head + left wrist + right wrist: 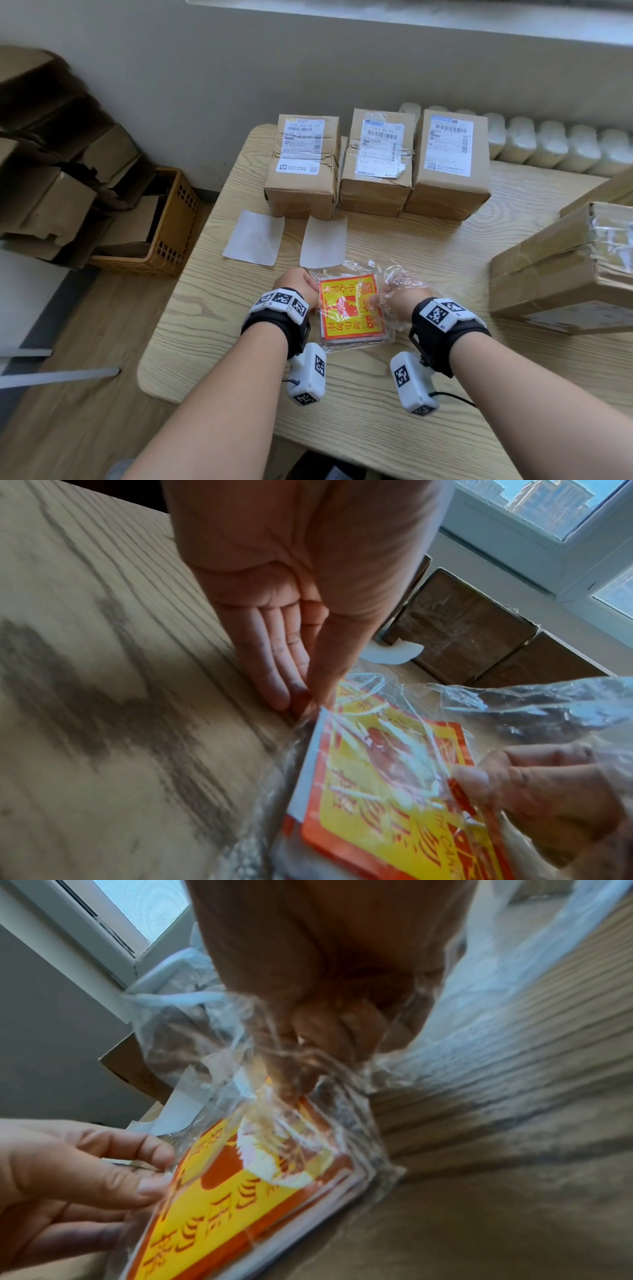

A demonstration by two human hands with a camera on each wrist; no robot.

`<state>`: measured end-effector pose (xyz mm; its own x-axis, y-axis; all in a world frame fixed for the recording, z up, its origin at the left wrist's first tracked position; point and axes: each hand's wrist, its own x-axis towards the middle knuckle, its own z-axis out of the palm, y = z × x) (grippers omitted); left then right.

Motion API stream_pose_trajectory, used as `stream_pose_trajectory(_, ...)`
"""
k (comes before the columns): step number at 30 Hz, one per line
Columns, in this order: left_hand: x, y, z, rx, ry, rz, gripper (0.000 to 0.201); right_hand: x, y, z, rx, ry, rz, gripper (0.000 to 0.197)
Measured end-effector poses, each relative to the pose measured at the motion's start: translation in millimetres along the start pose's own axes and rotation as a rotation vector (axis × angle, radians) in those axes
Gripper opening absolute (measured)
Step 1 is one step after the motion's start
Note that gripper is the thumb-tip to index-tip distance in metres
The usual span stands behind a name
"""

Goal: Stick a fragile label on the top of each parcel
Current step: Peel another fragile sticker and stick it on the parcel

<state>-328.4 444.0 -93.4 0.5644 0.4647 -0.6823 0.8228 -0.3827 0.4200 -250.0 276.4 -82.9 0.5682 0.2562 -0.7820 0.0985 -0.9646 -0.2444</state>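
Looking down, the head view counts three parcels [376,161] along the tabletop's [342,394] far edge, two white backing sheets [253,238], and a larger parcel [555,274] cut off at the right edge. The left wrist view shows the left hand [274,642] pinching the plastic bag's [514,696] edge, toward the near edge. The right wrist view shows the right hand [325,1015] inside the bag, pinching the top fragile label [222,1191]; the stack cannot be counted.

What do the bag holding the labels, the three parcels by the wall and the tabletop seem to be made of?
Bag: thin clear plastic film, glossy; it crinkles and the labels show through. Three parcels: matte brown cardboard, with shiny clear tape. Tabletop: pale wood-grain surface; possibly laminate rather than solid wood.
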Motion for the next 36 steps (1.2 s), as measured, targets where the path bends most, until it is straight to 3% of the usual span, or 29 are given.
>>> stream_pose_trajectory(4, 1.7, -1.8, 1.3, -0.027, -0.002, -0.014, 0.030, 2.0, 6.5, 3.9, -0.026, -0.032, 0.028, 0.044)
stream_pose_trajectory(7, 1.4, -1.1, 1.8, -0.004, 0.003, -0.010, 0.029, 0.7, 9.6, -0.6, 0.072, 0.072, 0.012, 0.030)
stream_pose_trajectory(10, -1.2, 2.3, 1.7, 0.054, 0.002, -0.013, 0.010, -5.2, 16.2, -6.9, 0.073, 0.150, 0.010, 0.022)
stream_pose_trajectory(12, 14.0, -4.4, 9.4, 0.138, 0.000, -0.036, 0.017, -7.3, 22.3, -9.6, 0.106, 0.186, -0.009, 0.011)
stream_pose_trajectory(14, 41.5, -11.6, 20.8, 0.226, -0.002, -0.058, 0.020, -8.5, 28.7, -13.2, 0.206, 0.228, -0.001, 0.020)
stream_pose_trajectory(15, 37.3, -6.3, 18.9, 0.284, -0.006, -0.051, 0.009, -9.1, 32.2, -15.2, 0.306, 0.246, 0.012, 0.026)
stream_pose_trajectory(17, -3.3, 10.4, 5.7, 0.374, -0.002, -0.017, 0.024, -14.2, 37.0, -20.3, 0.543, 0.229, 0.001, 0.027)
stream_pose_trajectory(19, -27.9, 20.4, 0.7, 0.427, 0.026, 0.002, 0.026, -21.5, 40.4, -26.4, 0.707, 0.186, -0.014, 0.027)
stream_pose_trajectory(21, -40.4, 30.5, -2.4, 0.484, 0.055, 0.027, 0.035, -27.0, 45.7, -32.5, 0.717, 0.186, -0.050, 0.028)
stream_pose_trajectory(25, -29.9, 56.4, -3.5, 0.443, 0.061, 0.049, 0.037, -36.2, 59.5, -43.1, 0.622, 0.374, -0.158, 0.014)
stream_pose_trajectory(28, -44.0, 76.0, -6.7, 0.315, 0.141, 0.137, 0.022, -55.4, 65.5, -55.0, 0.616, 0.524, -0.205, 0.009)
stream_pose_trajectory(31, -56.4, 94.4, -7.2, 0.156, 0.193, 0.275, 0.017, -73.2, 74.1, -69.8, 0.636, 0.594, -0.251, 0.010)
stream_pose_trajectory(36, -89.2, 131.2, -10.2, -0.126, 0.158, 0.441, 0.013, -106.2, 83.8, -95.6, 0.566, 0.638, -0.313, 0.009)
